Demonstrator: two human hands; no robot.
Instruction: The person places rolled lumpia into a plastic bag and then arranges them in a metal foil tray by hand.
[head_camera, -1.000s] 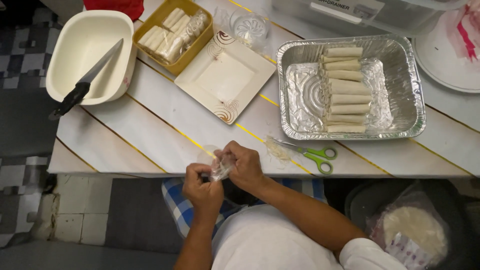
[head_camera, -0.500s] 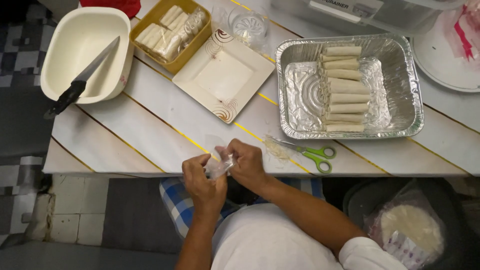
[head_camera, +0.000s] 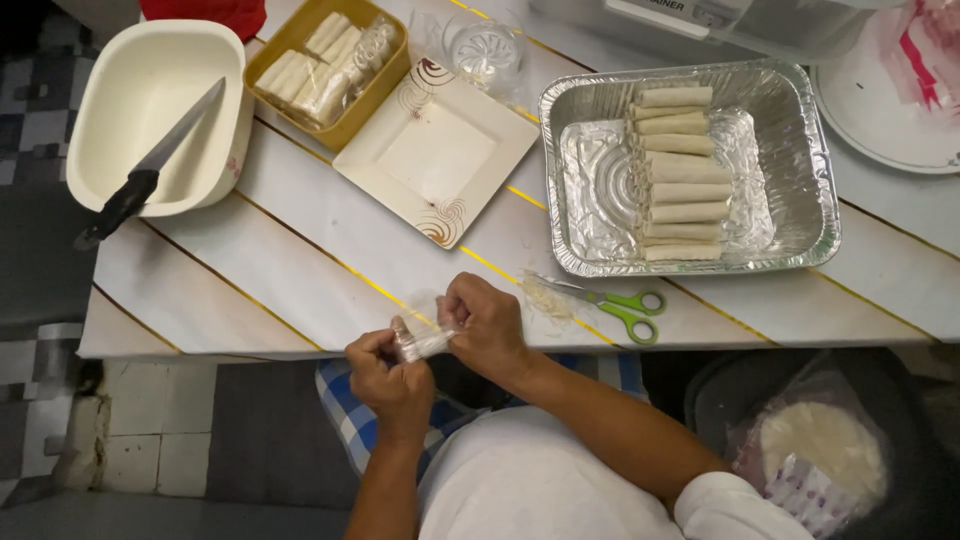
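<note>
Holding a small clear-wrapped roll (head_camera: 420, 343) between both hands at the table (head_camera: 300, 270) edge, as half a second earlier; left hand (head_camera: 385, 365) and right hand (head_camera: 485, 322) fingers pinched on its ends, wrapper not yet off. Green scissors (head_camera: 620, 305) just beside.

A small clear-wrapped roll (head_camera: 420, 343) lies level above the table edge.

A home kitchen: a white table (head_camera: 300, 270) bears a foil tray (head_camera: 800, 150) of rolled wraps, a square plate (head_camera: 435, 150), a knife (head_camera: 150, 170) and scissors (head_camera: 620, 305).
</note>
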